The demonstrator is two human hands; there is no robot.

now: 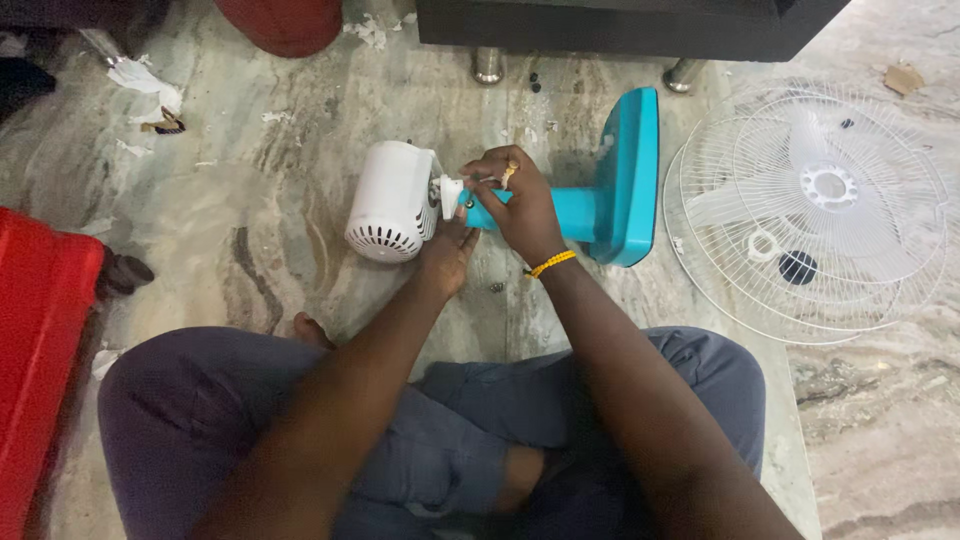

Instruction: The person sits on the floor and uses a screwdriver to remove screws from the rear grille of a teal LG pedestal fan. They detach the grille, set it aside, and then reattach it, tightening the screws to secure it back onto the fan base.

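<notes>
Right hand point(520, 205) curled around the teal fan neck point(570, 212), fingers pinching at the joint. Left hand point(447, 255) cups under it, beside the white motor housing point(392, 200) lying on the marble floor point(280, 150). Fan grille point(810, 210) lies to the right.

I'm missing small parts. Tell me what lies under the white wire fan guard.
Through the white wire fan guard show pale fan blades, a white ring and a dark round piece, on the marble floor. Nothing else is clear.

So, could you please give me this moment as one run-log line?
left hand: under joint | right hand: on teal fan stand neck | white motor housing: on floor | fan grille: lying right
</notes>
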